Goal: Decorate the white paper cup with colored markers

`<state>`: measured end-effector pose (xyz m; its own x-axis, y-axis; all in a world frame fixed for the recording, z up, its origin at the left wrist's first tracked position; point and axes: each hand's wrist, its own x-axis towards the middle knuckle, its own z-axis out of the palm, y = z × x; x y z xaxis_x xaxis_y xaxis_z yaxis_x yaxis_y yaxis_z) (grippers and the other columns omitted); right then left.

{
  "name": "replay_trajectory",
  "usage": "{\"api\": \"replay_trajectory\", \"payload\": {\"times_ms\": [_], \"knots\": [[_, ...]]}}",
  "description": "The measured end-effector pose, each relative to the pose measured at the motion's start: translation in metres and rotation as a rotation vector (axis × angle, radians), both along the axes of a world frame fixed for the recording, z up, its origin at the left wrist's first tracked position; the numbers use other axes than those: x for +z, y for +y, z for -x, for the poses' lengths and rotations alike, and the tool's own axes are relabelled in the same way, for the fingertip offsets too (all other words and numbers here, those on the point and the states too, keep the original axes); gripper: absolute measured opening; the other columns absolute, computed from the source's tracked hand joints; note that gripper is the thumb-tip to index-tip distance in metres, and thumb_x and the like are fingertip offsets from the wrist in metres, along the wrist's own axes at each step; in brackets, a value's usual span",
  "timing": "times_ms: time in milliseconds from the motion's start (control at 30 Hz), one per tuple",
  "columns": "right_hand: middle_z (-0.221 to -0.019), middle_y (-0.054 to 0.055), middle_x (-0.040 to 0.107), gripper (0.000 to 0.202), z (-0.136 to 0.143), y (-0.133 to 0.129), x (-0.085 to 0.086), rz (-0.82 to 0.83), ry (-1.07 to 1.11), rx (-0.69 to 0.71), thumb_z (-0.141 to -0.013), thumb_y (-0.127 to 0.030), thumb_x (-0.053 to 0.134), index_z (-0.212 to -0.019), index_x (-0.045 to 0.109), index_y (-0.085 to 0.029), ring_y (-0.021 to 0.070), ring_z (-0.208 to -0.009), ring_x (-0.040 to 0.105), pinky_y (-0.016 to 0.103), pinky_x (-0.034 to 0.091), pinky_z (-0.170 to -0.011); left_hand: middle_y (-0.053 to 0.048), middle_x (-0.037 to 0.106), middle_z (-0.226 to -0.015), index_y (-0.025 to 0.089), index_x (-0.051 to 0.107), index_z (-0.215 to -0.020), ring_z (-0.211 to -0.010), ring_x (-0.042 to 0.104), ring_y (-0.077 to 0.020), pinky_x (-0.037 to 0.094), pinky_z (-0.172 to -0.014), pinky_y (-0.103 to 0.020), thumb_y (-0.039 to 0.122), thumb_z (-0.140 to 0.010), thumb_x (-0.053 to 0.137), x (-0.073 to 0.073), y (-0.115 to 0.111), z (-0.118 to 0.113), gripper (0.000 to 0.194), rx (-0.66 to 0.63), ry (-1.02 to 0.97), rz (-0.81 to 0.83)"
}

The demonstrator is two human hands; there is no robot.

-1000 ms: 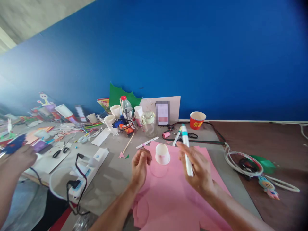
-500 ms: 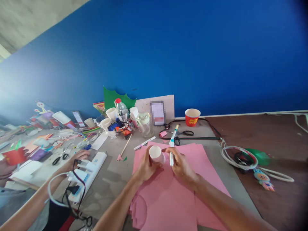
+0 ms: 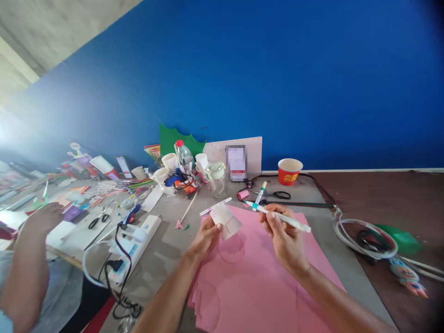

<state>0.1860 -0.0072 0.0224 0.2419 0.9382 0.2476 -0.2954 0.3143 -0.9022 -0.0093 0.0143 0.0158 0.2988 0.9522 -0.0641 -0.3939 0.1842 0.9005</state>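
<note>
My left hand (image 3: 205, 238) is closed on a white paper cup (image 3: 226, 222) with pink lines on its side. The cup is lifted off the pink paper (image 3: 256, 286) and lies tilted in the fingers. A drawn circle (image 3: 231, 249) shows on the paper just below it. In my right hand (image 3: 282, 231) is a white marker (image 3: 284, 219) with a teal band, its teal end pointing left. A second marker (image 3: 259, 196) lies behind it, and another white pen (image 3: 215, 206) rests beyond the cup.
Black-handled scissors (image 3: 281, 195) and a small pink roll (image 3: 243, 194) lie behind the paper. A red paper bowl (image 3: 290, 172) stands near the wall. To the left are a power strip (image 3: 152, 226) with cables, a glass jar (image 3: 218, 180) and another person's arm (image 3: 34, 249).
My left hand has lifted the cup from the paper and tipped it over, uncovering the circle. My right hand has moved right, and its marker has swung from upright to nearly level.
</note>
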Motion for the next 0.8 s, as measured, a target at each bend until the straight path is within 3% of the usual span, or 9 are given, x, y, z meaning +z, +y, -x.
{"api": "replay_trajectory", "payload": {"times_ms": [167, 300, 467, 600, 800], "knots": [[-0.049, -0.005, 0.048, 0.037, 0.009, -0.003, -0.001, 0.206, 0.168, 0.117, -0.075, -0.054, 0.072, -0.068, 0.055, -0.022, 0.0109, -0.047, 0.042, 0.024, 0.031, -0.046, -0.011, 0.072, -0.097, 0.013, 0.067, -0.102, -0.1, 0.066, -0.0284, 0.049, -0.086, -0.035, 0.037, -0.062, 0.087, -0.008, 0.002, -0.002, 0.051, -0.022, 0.001, 0.008], [-0.049, -0.005, 0.054, 0.033, 0.012, -0.002, -0.008, 0.339, 0.301, 0.15, -0.075, -0.054, 0.069, -0.082, 0.064, -0.021, 0.011, -0.044, 0.044, 0.024, 0.037, -0.046, -0.012, 0.072, -0.101, 0.013, 0.065, -0.107, -0.099, 0.066, -0.0272, 0.048, -0.082, -0.033, 0.036, -0.064, 0.086, -0.013, 0.004, 0.0, 0.054, -0.058, -0.008, 0.031], [-0.053, -0.006, 0.057, 0.024, 0.007, 0.002, -0.012, 0.29, 0.362, 0.248, -0.08, -0.045, 0.068, -0.078, 0.063, -0.022, 0.0069, -0.04, 0.038, 0.03, 0.049, -0.059, -0.012, 0.071, -0.101, 0.013, 0.064, -0.108, -0.094, 0.066, -0.0254, 0.047, -0.078, -0.03, 0.038, -0.063, 0.088, -0.017, 0.007, 0.003, 0.056, -0.062, -0.005, 0.062], [-0.051, -0.006, 0.053, 0.028, 0.007, 0.0, -0.015, 0.278, 0.24, 0.212, -0.073, -0.041, 0.077, -0.068, 0.057, -0.021, 0.0092, -0.047, 0.045, 0.023, 0.042, -0.052, -0.012, 0.071, -0.101, 0.013, 0.064, -0.107, -0.093, 0.066, -0.0245, 0.046, -0.077, -0.03, 0.039, -0.062, 0.088, -0.02, 0.008, 0.003, 0.057, -0.061, -0.005, 0.054], [-0.056, -0.004, 0.054, 0.028, 0.01, -0.002, -0.026, 0.179, 0.096, 0.15, -0.08, -0.044, 0.071, -0.07, 0.059, -0.021, 0.01, -0.053, 0.046, 0.022, 0.037, -0.051, -0.011, 0.069, -0.1, 0.013, 0.063, -0.109, -0.09, 0.063, -0.0217, 0.047, -0.077, -0.029, 0.041, -0.059, 0.09, -0.021, 0.01, 0.002, 0.063, -0.076, 0.014, 0.029]]}}
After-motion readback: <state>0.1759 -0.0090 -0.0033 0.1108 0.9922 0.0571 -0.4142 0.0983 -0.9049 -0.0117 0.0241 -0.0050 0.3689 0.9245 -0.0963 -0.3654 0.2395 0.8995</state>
